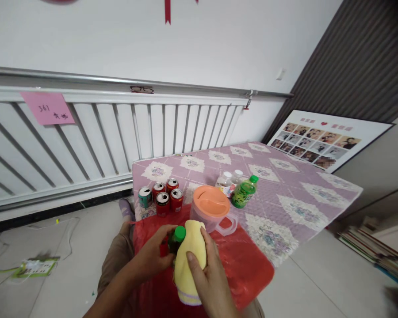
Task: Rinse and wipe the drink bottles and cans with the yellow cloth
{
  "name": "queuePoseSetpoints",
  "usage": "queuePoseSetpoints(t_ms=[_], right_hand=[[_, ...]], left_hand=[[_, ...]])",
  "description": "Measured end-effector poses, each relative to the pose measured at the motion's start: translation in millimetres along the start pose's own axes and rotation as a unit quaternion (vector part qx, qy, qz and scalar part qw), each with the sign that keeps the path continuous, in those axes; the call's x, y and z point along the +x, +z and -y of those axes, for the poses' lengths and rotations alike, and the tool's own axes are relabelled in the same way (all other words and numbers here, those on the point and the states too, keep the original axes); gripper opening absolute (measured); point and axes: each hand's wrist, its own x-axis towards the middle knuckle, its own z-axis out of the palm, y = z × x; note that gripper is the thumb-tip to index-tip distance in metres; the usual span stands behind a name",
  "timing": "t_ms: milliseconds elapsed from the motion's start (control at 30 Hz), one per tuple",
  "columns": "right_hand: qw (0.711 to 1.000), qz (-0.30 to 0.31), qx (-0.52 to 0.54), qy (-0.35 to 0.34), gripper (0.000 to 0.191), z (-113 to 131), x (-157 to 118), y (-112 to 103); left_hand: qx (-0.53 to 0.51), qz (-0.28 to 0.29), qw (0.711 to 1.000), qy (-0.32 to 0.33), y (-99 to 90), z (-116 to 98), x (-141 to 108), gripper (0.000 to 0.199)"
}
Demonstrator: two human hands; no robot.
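My left hand [155, 254] is closed round a green-capped bottle [179, 234], whose lower part is hidden behind a yellow cloth [191, 256]. The cloth is gripped in my right hand [212, 274], pressed against the bottle's side. Beneath both hands lies a red plastic sheet [252, 276]. Just beyond them stands a clear pitcher [202, 216] with an orange lid [211, 202], its handle toward the right.
Several red cans [177, 200] and a teal can [145, 198] stand at the table's left. Behind the pitcher are two white-capped bottles [224, 183] and a green bottle [244, 193]. A white radiator [185, 128] lines the wall behind the patterned tablecloth [295, 194].
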Motion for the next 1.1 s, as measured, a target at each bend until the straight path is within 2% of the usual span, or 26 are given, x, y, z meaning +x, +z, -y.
queuePoseSetpoints(t_ms=[200, 333, 467, 600, 733, 833, 900, 967, 1100], right_hand=[[1.000, -0.014, -0.024, -0.013, 0.064, -7, 7, 13], [1.000, 0.004, 0.003, 0.024, 0.064, -26, 8, 17], [0.999, 0.023, 0.023, 0.036, 0.063, -46, 7, 19], [0.999, 0.025, 0.020, 0.022, 0.062, -54, 7, 16], [0.999, 0.014, 0.021, 0.033, 0.062, -41, 7, 6], [0.999, -0.002, 0.040, 0.036, 0.062, -23, 5, 0], [0.999, -0.006, 0.041, 0.028, 0.063, -12, 4, 0], [0.999, -0.009, 0.028, 0.015, 0.064, -7, 4, 3], [1.000, -0.012, 0.009, 0.007, 0.063, -18, 7, 14]], left_hand=[[0.076, -0.147, 0.986, 0.012, 25.7, 12, -9, 0.058], [0.096, -0.185, 0.978, 0.011, 31.9, 15, -9, 0.057], [0.109, -0.148, 0.983, -0.001, 21.1, 6, -8, 0.062], [0.095, -0.049, 0.994, -0.018, -2.2, -4, -6, 0.071], [0.078, 0.018, 0.997, -0.010, -17.3, -2, 1, 0.082], [0.054, 0.057, 0.997, -0.003, -15.2, 2, 6, 0.078], [0.042, 0.053, 0.998, 0.000, -9.6, 3, 7, 0.073], [0.046, 0.024, 0.999, 0.003, -3.3, 3, 5, 0.067], [0.081, -0.053, 0.995, 0.014, 7.1, 5, 0, 0.062]])
